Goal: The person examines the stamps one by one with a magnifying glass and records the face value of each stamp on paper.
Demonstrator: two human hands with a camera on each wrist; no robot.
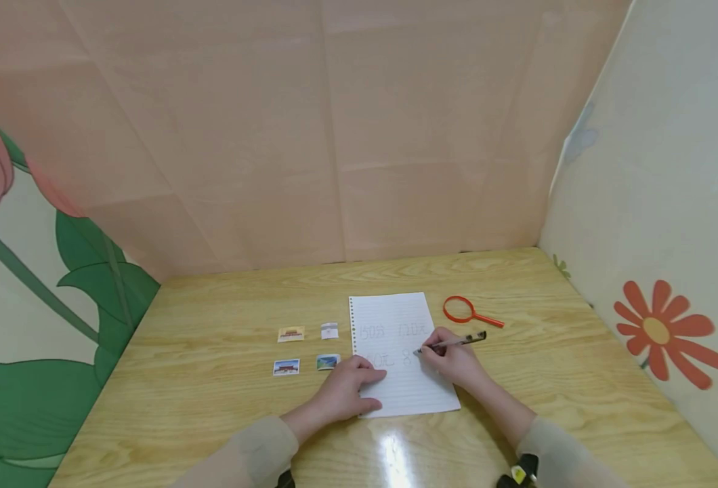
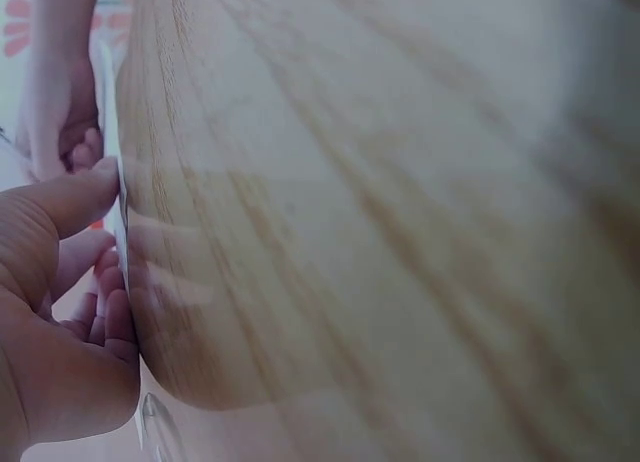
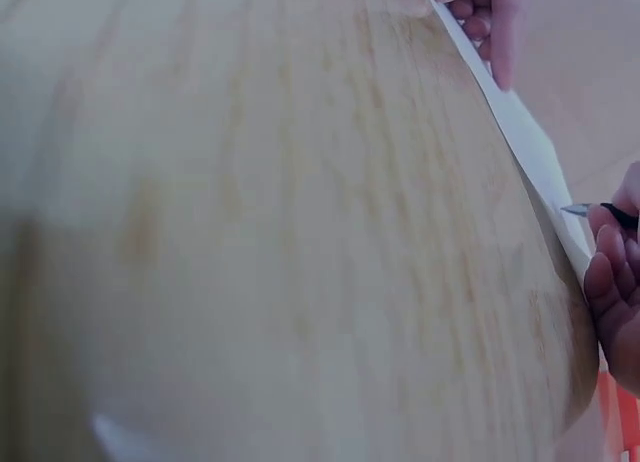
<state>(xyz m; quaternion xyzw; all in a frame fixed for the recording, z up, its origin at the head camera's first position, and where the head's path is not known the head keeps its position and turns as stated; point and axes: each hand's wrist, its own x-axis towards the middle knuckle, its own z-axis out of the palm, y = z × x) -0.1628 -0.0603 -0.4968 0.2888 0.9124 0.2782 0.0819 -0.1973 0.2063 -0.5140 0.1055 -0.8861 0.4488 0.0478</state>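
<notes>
A sheet of lined white paper (image 1: 395, 400) with holes down its left edge lies on the table. Faint handwriting covers part of it, including numbers such as 150 and 120 and a figure 8 lower down. My right hand (image 1: 454, 361) pinches a dark pen (image 1: 471, 337), its tip at the paper beside the 8. The pen's tip (image 3: 577, 209) also shows in the right wrist view. Across the lower left of the sheet rests my left hand (image 1: 342, 390), thumb and fingers touching the paper. In the left wrist view, the left thumb (image 2: 75, 199) reaches out straight.
Several small stamp-like pictures lie left of the paper, among them a yellow one (image 1: 290, 334) and a blue one (image 1: 286, 367). The green one (image 1: 328, 362) is close to my left hand. A red magnifying glass (image 1: 488, 320) lies right of the sheet. Walls border the wooden table (image 1: 213, 352).
</notes>
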